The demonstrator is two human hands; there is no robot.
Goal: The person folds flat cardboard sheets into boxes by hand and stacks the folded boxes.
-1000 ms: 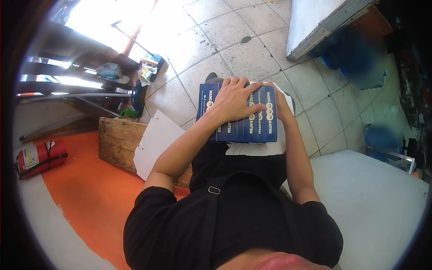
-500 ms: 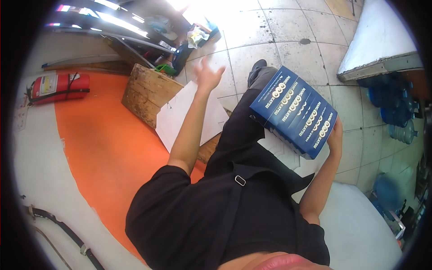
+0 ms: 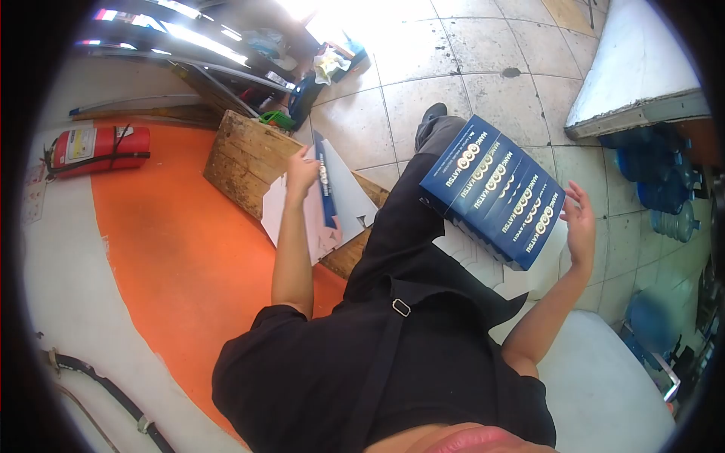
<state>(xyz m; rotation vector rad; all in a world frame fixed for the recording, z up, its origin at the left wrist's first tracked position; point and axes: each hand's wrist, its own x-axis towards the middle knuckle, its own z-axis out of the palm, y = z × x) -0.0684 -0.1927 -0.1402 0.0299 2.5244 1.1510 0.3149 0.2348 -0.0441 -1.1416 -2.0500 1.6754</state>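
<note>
Our blue boxes point(image 3: 495, 192) — packed side by side, slanting, with pale lettering and rings — lie at our lap, just beside our right hand point(image 3: 580, 223), its fingers apart. Our left hand point(image 3: 300, 174) is closed on a flat carton point(image 3: 327, 189) — white with a blue strip.
</note>
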